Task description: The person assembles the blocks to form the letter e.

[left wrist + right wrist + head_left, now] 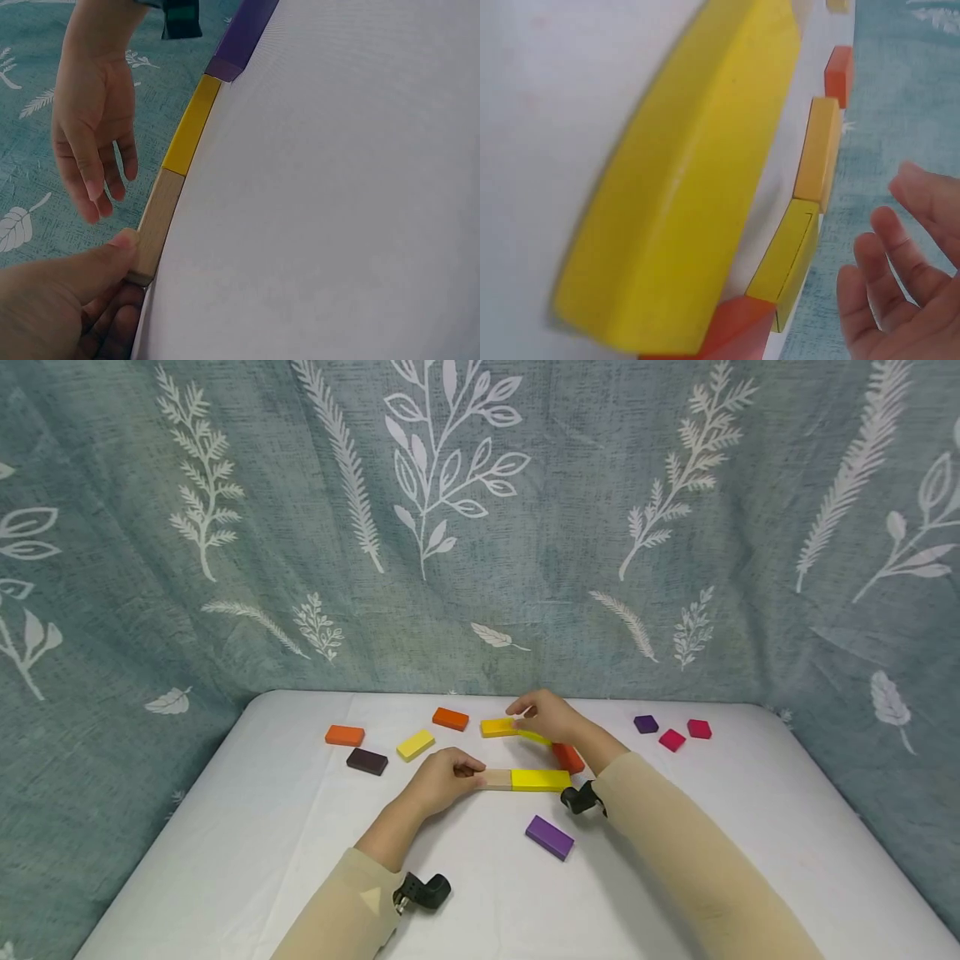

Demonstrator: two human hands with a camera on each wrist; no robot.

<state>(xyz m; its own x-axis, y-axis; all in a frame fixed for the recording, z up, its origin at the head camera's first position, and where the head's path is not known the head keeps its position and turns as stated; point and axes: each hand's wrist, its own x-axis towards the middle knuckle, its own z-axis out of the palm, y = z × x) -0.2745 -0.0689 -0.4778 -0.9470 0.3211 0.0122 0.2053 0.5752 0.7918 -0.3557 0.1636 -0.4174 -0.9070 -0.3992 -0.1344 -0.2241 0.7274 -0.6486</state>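
Note:
My left hand point(441, 783) pinches the left end of a plain wooden block point(495, 779) between thumb and fingers. Against that block's other end lies a long yellow block point(540, 781), end to end with it. My right hand point(553, 717) hovers behind them, fingers loosely bent and holding nothing in the right wrist view. Beneath and beside it are an amber block point(817, 154), a yellow-green block point(784, 251) and an orange-red block point(567, 758), which form a bent line touching at their ends. Nearer me lies a purple block point(550, 837).
At the back left lie two orange blocks point(450, 719), a pale yellow block point(416, 745) and a dark brown block point(367, 762). Farther right are a small dark purple block point(646, 724) and two red pieces point(672, 741). A patterned cloth point(480, 635) hangs behind the white table point(225, 860).

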